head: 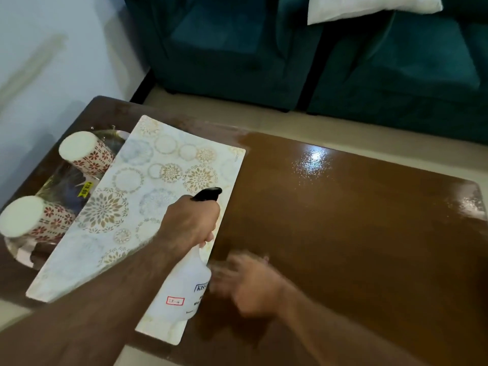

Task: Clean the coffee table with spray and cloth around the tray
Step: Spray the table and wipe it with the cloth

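Forearms fill the bottom of the head view, the left one crossing from seven o'clock toward the centre. Its left hand [188, 223] is wrapped round the neck of a white spray bottle [184, 289], whose black nozzle [208, 194] points toward one o'clock over the bare brown top of the coffee table [356, 233]. The right hand [248, 281] lies just right of the bottle's body, low over the table and smeared by motion blur; whether it is flat, curled or holding the cloth cannot be told, and no cloth can be made out. A patterned placemat [148, 196] sits under the left hand with its long axis running from seven to one o'clock, its right edge touching the surface to be wiped. Beyond it at nine o'clock stands a metal tray [15, 249] carrying two floral paper cups [87, 154]. Glossy patches near one and three o'clock look like wet sheen or glare. The open tabletop lies to the right of both hands, so the right hand is the nearer one for wiping, while the strip by the tray sits behind the mat. A teal sofa [264, 56] and a white cushion [369, 6] lie past the table at twelve o'clock.
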